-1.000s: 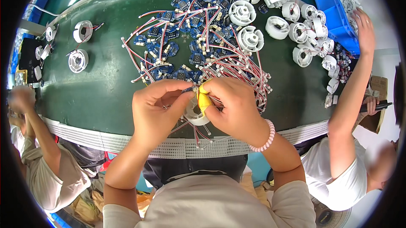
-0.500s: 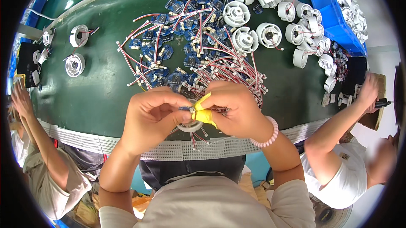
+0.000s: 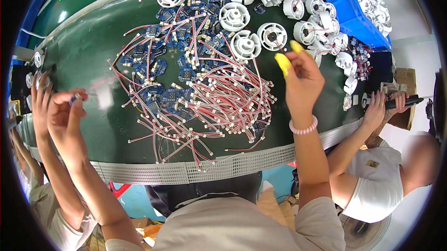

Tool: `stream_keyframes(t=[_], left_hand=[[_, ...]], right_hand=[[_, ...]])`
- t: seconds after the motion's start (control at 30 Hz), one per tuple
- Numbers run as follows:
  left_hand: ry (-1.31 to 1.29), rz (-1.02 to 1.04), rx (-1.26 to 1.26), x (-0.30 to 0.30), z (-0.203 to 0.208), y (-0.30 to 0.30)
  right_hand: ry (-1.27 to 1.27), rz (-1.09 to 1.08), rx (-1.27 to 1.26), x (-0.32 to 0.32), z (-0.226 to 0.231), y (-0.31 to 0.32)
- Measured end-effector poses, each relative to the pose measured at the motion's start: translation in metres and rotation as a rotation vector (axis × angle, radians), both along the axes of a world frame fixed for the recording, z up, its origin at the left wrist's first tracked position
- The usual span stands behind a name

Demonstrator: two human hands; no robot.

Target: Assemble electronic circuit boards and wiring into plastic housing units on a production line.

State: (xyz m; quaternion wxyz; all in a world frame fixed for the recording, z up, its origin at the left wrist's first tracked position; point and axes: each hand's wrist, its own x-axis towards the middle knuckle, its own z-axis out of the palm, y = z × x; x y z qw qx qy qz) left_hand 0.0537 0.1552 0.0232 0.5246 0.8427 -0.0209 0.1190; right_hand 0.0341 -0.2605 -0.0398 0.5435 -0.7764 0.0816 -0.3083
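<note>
Green worktable (image 3: 109,137), hands (image 3: 66,113) (image 3: 305,85) apart, blue part (image 3: 74,98) in left

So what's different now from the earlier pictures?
The left hand moved far left, still holding a small blue piece. The right hand let go and moved up and right. The white ring beneath them is gone from there. The wire pile stayed put.

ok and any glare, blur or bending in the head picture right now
In the head view, pale glare on the glossy dark green tabletop; long white perforated strip bowed by the fisheye; co-worker's head at right blurred; person's right hand fairly sharp.
</note>
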Motion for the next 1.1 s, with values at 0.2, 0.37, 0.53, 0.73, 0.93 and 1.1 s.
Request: stream_keyframes(t=[0.2, 0.37, 0.53, 0.73, 0.93, 1.1], left_hand=[[-0.349, 0.29, 0.579, 0.036, -0.015, -0.007], [-0.345, -0.181, 0.519, 0.023, -0.013, -0.102], [-0.18, -0.456, 0.475, 0.04, -0.023, -0.137], [-0.002, -0.564, 0.404, 0.033, -0.027, -0.13], [0.112, -0.585, -0.044, -0.023, -0.004, -0.114], [0.123, -0.452, -0.366, -0.041, -0.023, -0.112]], right_hand=[[-0.14, 0.083, -0.24, 0.018, 0.004, 0.0], [-0.14, 0.286, 0.109, -0.013, 0.033, 0.03], [0.02, 0.497, 0.081, -0.03, 0.043, 0.077], [0.103, 0.551, 0.178, -0.037, 0.028, 0.095], [0.316, 0.61, 0.335, -0.047, 0.028, 0.105], [0.222, 0.686, 0.108, -0.041, 0.032, 0.113]])
